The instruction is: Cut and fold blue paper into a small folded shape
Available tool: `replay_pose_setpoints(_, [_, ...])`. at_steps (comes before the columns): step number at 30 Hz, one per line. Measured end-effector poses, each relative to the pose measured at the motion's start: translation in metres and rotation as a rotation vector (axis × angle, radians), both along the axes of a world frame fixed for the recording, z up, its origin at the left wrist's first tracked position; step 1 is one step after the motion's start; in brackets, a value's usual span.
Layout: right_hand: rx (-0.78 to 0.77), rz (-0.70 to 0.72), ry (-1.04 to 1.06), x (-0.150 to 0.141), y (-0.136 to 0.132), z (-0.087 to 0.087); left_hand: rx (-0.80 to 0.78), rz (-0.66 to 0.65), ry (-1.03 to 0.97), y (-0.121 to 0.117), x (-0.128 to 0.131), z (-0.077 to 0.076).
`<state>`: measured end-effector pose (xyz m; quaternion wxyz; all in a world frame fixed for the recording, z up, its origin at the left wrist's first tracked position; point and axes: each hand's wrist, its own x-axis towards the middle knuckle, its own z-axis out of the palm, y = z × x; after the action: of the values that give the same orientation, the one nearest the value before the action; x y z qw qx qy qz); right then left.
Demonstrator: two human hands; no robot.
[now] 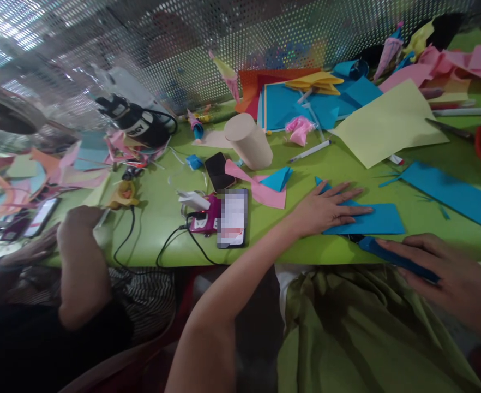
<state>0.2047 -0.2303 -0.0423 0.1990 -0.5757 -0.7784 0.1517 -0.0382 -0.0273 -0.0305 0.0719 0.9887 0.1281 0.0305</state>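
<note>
My left hand (pixel 326 210) lies flat with fingers spread on a folded blue paper (pixel 383 217), pressing it to the table. In my right hand (pixel 445 267) is what looks like a blue utility knife (pixel 400 259). Its dark tip is at the paper's near edge, by my left palm; whether it touches the paper I cannot tell. To the right lies another blue paper piece (pixel 449 191) with narrow cut strips at its left end. A small blue folded scrap (pixel 279 179) rests on pink paper (pixel 271 196) left of my left hand.
A phone (pixel 234 218) lies beside a magenta power adapter (pixel 205 213) with cables. Behind stand a beige cylinder (pixel 248 141) and a black bottle (pixel 138 120). Scissors (pixel 478 142), a marker (pixel 311 151) and yellow paper (pixel 388 125) lie farther back. Another person's arm (pixel 80 256) rests at left.
</note>
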Motion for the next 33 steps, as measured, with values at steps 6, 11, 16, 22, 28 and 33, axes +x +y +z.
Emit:
replay_pose_setpoints(6, [-0.02,0.004,-0.049,0.0,-0.002,0.0,-0.019,0.01,-0.012,0.0,0.0,-0.001])
replay_pose_setpoints(11, [0.018,0.028,-0.028,-0.01,0.003,0.001,-0.021,0.006,-0.025,-0.001,0.0,-0.001])
replay_pose_setpoints(16, [0.007,0.037,-0.034,-0.008,0.003,-0.002,0.002,0.011,-0.024,-0.002,0.001,-0.001])
replay_pose_setpoints(22, [0.059,0.043,-0.052,-0.013,0.008,0.0,0.004,0.022,0.017,-0.002,0.001,0.0])
replay_pose_setpoints(28, [0.044,0.05,-0.05,-0.011,0.008,0.001,0.028,0.009,-0.002,-0.002,0.001,-0.001])
replay_pose_setpoints(33, [0.021,0.054,-0.042,-0.008,0.007,-0.002,0.041,0.017,0.014,-0.002,0.0,0.0])
